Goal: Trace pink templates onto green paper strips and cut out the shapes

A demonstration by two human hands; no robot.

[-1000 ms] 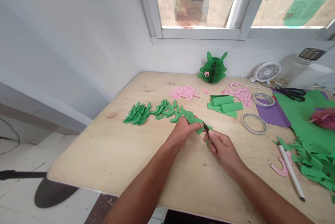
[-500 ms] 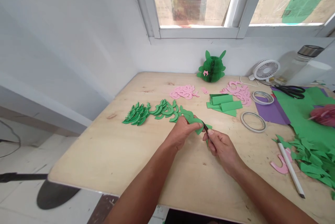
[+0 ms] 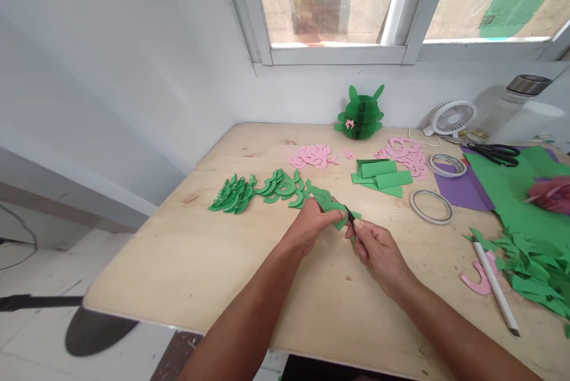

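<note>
My left hand [image 3: 313, 222] is closed on a piece of green paper [image 3: 339, 215], its thumb lying along the top. Close beside it on the right, my right hand [image 3: 373, 243] grips a dark, slim tool [image 3: 350, 215], which looks like small scissors; its tip meets the paper's right edge. Most of the tool is hidden by the fingers. Curved green cutouts [image 3: 280, 186] lie in overlapping rows just left of my left hand, with a denser green pile [image 3: 233, 194] farther left. Folded green strips [image 3: 385, 177] rest beyond my right hand.
Pink cutouts [image 3: 312, 156] lie toward the back, near a green paper figure [image 3: 361, 117]. On the right are tape rolls [image 3: 431, 207], black scissors [image 3: 493, 154], a white pen [image 3: 496, 286], green scraps [image 3: 534, 271], a red bundle [image 3: 551, 194] and a small fan [image 3: 453, 118].
</note>
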